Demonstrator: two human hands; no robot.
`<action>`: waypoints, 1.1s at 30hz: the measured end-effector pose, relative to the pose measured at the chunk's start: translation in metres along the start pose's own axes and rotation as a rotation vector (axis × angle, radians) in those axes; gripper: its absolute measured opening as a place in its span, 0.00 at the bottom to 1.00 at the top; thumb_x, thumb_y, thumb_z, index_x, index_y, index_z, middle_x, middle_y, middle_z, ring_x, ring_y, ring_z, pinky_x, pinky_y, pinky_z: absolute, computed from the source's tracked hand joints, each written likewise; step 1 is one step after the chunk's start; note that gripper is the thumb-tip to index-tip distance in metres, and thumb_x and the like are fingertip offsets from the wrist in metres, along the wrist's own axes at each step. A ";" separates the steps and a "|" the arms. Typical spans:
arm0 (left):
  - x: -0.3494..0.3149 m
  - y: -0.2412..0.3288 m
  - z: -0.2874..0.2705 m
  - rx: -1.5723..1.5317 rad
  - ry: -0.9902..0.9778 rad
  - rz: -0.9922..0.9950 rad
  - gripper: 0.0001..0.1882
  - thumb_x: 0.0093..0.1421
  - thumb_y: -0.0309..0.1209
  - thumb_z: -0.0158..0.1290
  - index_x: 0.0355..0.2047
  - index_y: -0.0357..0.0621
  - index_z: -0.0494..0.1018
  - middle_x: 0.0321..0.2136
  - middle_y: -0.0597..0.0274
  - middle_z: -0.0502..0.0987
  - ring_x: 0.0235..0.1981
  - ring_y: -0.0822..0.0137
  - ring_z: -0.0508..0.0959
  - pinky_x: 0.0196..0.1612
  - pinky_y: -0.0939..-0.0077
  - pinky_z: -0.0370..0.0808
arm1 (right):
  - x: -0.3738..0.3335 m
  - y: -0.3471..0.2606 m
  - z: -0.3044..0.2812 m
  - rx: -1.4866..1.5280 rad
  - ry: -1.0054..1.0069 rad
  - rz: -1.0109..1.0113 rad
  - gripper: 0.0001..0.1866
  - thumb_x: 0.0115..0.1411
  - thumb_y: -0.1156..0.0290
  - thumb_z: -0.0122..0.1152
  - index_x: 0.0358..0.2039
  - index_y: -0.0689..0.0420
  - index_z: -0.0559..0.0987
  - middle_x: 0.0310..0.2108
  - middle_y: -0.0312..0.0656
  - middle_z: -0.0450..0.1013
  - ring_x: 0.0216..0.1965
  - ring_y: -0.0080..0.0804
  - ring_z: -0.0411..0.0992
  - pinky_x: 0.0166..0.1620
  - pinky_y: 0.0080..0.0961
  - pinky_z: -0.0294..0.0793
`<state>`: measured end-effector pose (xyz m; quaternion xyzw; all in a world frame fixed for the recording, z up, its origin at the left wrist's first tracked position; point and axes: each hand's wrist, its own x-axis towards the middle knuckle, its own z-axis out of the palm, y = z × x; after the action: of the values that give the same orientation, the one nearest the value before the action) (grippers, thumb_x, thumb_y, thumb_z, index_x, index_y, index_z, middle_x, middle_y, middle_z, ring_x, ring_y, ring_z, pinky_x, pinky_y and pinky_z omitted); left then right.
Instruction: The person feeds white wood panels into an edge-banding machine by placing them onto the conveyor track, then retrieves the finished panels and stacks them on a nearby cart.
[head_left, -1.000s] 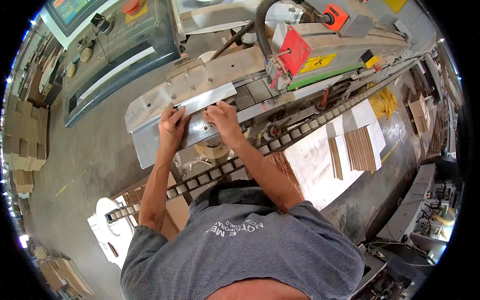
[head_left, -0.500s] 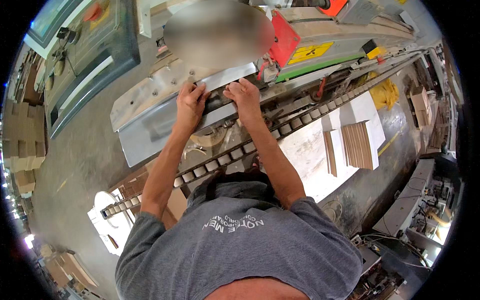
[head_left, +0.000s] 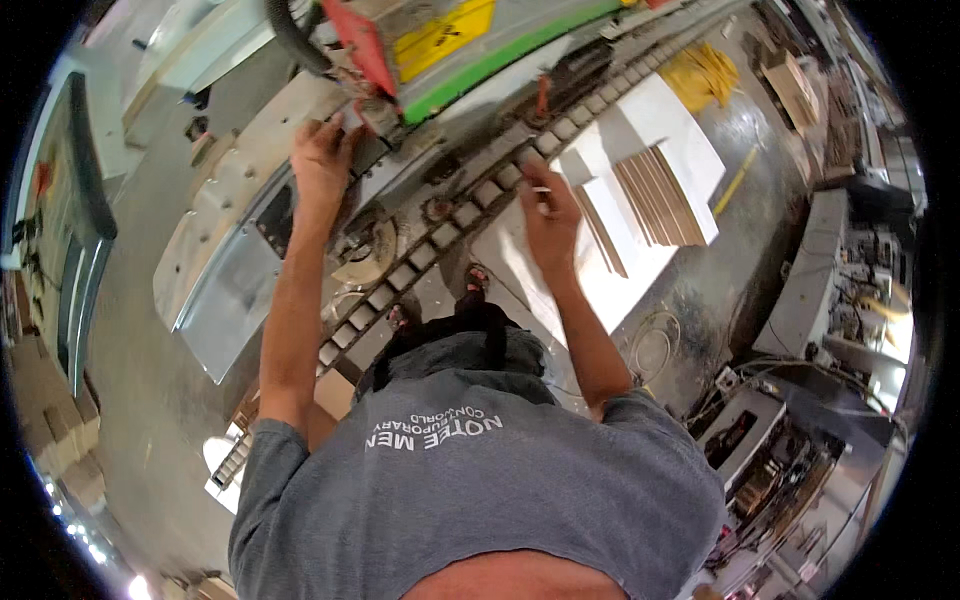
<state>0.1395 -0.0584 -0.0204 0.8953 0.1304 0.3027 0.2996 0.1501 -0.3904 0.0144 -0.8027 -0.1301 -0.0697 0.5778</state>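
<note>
My left hand (head_left: 322, 165) is at the machine's slot, next to the red guard (head_left: 360, 48). Its fingers are bent and pinched down at the edge of the pale metal bed (head_left: 235, 165); whatever they grip is hidden. Below that hand, a shiny grey metal plate (head_left: 225, 310) slants off the bed. My right hand (head_left: 550, 215) hangs in the air by the roller track (head_left: 468, 213), over the near edge of the white board. Motion smears its bent fingers, and a small pale spot shows among them.
A stack of brown-edged panels (head_left: 660, 195) lies on the white board (head_left: 620, 300) to the right. Beyond it are a yellow cloth or bag (head_left: 700, 78) and an open cardboard box (head_left: 790, 88). A dark hose (head_left: 298, 40) runs down beside the red guard. Cables and equipment crowd the lower right.
The view has swung right, so the machine sits farther left. My right hand has left the machine and moved right, toward the white board. My left hand remains at the machine, closer to the red guard.
</note>
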 end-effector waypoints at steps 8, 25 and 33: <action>-0.040 0.043 -0.049 0.052 -0.013 0.057 0.15 0.55 0.28 0.64 0.43 0.39 0.81 0.36 0.52 0.80 0.35 0.54 0.79 0.39 0.65 0.76 | -0.013 0.123 -0.137 -0.976 -0.102 0.104 0.32 0.53 0.66 0.71 0.55 0.67 0.74 0.51 0.58 0.71 0.52 0.55 0.65 0.59 0.47 0.66; -0.119 0.072 -0.145 -0.456 -0.357 -0.266 0.28 0.52 0.30 0.66 0.54 0.39 0.75 0.51 0.47 0.76 0.48 0.53 0.77 0.52 0.63 0.75 | -0.045 -0.084 0.137 0.974 -0.406 0.479 0.18 0.67 0.70 0.57 0.53 0.66 0.74 0.43 0.38 0.76 0.41 0.25 0.74 0.45 0.27 0.74; -0.126 -0.067 -0.206 0.135 -0.037 0.094 0.21 0.45 0.25 0.68 0.41 0.40 0.80 0.41 0.49 0.77 0.43 0.48 0.75 0.46 0.59 0.74 | -0.091 -0.109 0.236 0.876 -0.645 0.570 0.28 0.66 0.69 0.59 0.59 0.73 0.64 0.49 0.50 0.72 0.46 0.34 0.76 0.46 0.30 0.81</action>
<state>-0.0900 0.0366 0.0109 0.9240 0.1028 0.2903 0.2267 0.0221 -0.1463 0.0137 -0.4744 -0.0950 0.3938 0.7815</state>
